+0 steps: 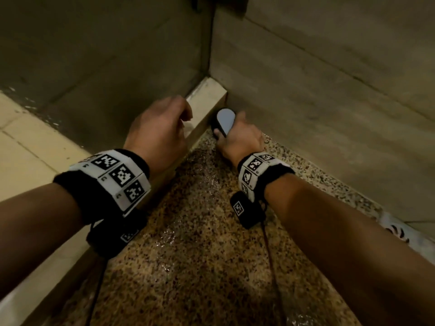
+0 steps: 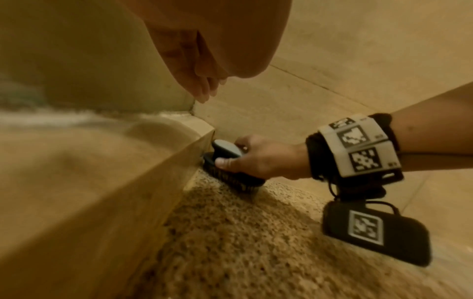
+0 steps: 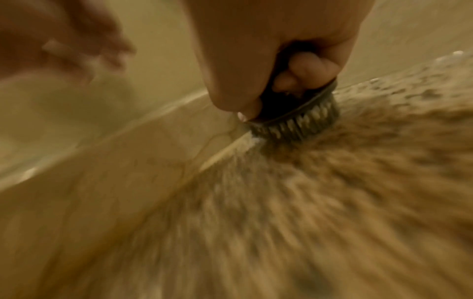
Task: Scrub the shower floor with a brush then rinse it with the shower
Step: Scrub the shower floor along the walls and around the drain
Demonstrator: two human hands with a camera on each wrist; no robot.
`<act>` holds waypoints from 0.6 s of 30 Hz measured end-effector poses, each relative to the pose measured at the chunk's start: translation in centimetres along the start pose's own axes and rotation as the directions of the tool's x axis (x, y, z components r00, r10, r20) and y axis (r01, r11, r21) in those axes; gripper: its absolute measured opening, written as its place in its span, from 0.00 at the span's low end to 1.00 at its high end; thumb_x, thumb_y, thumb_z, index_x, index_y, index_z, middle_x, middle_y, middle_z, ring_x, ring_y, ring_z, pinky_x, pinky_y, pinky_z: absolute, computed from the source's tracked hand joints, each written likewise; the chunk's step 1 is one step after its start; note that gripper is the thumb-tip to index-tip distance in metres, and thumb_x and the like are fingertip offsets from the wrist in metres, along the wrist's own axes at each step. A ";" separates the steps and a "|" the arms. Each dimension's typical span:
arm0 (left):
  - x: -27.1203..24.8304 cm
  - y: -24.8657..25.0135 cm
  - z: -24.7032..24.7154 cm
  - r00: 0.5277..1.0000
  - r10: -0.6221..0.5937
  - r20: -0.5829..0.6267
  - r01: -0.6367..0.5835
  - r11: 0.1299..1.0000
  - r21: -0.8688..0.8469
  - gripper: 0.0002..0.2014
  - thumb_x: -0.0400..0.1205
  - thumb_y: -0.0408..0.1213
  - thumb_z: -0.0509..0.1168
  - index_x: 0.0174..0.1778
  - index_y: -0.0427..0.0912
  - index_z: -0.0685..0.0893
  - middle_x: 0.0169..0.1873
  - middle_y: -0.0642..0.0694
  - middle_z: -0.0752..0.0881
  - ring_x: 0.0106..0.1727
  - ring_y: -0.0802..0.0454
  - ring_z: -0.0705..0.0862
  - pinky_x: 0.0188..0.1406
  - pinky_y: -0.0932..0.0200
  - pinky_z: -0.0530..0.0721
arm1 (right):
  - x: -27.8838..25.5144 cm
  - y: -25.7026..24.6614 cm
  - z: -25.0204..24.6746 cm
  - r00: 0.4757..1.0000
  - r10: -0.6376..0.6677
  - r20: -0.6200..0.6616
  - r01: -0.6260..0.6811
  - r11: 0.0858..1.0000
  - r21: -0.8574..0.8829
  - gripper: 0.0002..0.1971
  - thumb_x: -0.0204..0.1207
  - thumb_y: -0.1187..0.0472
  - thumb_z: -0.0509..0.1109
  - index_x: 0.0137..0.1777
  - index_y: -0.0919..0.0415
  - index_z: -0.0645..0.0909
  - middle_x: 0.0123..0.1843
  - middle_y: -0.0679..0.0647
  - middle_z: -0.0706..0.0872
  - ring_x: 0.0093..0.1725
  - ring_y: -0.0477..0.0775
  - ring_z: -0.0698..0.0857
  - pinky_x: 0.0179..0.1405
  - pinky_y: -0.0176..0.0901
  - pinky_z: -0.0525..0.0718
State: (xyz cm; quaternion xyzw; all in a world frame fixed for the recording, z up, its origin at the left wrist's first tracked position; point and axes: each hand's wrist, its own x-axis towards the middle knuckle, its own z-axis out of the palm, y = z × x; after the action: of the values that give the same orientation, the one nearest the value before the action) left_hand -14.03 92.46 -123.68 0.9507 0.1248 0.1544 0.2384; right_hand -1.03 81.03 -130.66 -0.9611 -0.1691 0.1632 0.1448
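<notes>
The right hand [image 1: 242,140] is gripping a dark brush [image 2: 231,168], its fingers [image 3: 302,72] curled round the handle and the thumb [image 2: 225,162] pressing the near side of the brush base. The brush is sitting bristles-down on the speckled shower floor [image 1: 200,243], right in the floor's far corner, where the low pale curb [image 1: 207,100] is meeting the tiled wall [image 1: 329,90]. Its grey-topped handle [image 1: 226,118] is showing above the knuckles in the head view, and the brush's left end is lying just beside, perhaps touching, the curb's inner face; whether it is touching cannot be told. In the right wrist view the bristles [image 3: 294,125] are pressing onto the floor along its edge with the curb, and the floor there is blurring into streaks. The floor is glistening wet down its middle. The left hand [image 1: 162,128] is hovering above the curb, near its far end, holding nothing, with its fingers [image 2: 204,89] hanging loosely curled and pointing downward. Both wrists are wearing black bands with white marker tiles [image 1: 117,177], and cables are trailing from them over the floor. At the floor's right edge a white patterned drain cover [image 1: 395,229] is lying partly behind the right forearm.
</notes>
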 end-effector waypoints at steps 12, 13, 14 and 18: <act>-0.5 0.5 0.8 0.996 -0.059 0.067 0.059 0.998 0.013 0.11 0.75 0.28 0.59 0.51 0.40 0.78 0.47 0.41 0.80 0.46 0.42 0.80 0.46 0.44 0.82 | -1.9 5.9 -1.9 0.980 0.187 -0.066 -0.186 0.982 0.020 0.29 0.76 0.40 0.68 0.67 0.59 0.67 0.60 0.64 0.82 0.61 0.69 0.81 0.52 0.53 0.77; -0.5 0.7 1.0 0.996 -0.050 0.069 0.050 0.999 -0.002 0.11 0.74 0.30 0.58 0.51 0.39 0.78 0.47 0.41 0.80 0.46 0.41 0.80 0.46 0.43 0.82 | -2.4 6.9 -2.2 0.976 0.203 -0.083 -0.203 0.979 0.013 0.29 0.76 0.40 0.68 0.66 0.59 0.68 0.59 0.64 0.82 0.61 0.69 0.81 0.51 0.52 0.77; -0.5 0.8 1.3 0.997 -0.038 0.071 0.039 0.999 -0.011 0.11 0.74 0.30 0.58 0.50 0.39 0.79 0.47 0.40 0.80 0.46 0.41 0.80 0.46 0.43 0.82 | -2.9 7.7 -2.4 0.971 0.219 -0.097 -0.219 0.976 0.004 0.29 0.76 0.39 0.68 0.66 0.59 0.68 0.59 0.64 0.83 0.60 0.69 0.82 0.50 0.52 0.77; -0.9 1.1 2.4 0.998 0.012 0.056 -0.011 1.000 -0.025 0.09 0.74 0.24 0.65 0.48 0.36 0.80 0.44 0.38 0.81 0.43 0.39 0.81 0.41 0.42 0.83 | -3.0 8.2 -2.5 0.974 0.208 -0.092 -0.211 0.977 -0.027 0.28 0.76 0.40 0.68 0.66 0.59 0.67 0.58 0.65 0.84 0.58 0.70 0.83 0.52 0.54 0.80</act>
State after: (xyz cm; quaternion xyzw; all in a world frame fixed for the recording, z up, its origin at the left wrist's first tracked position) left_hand -13.82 90.28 -125.40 0.9524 0.1107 0.1307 0.2524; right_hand -0.54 71.93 -130.36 -0.9824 -0.0629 0.1316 0.1166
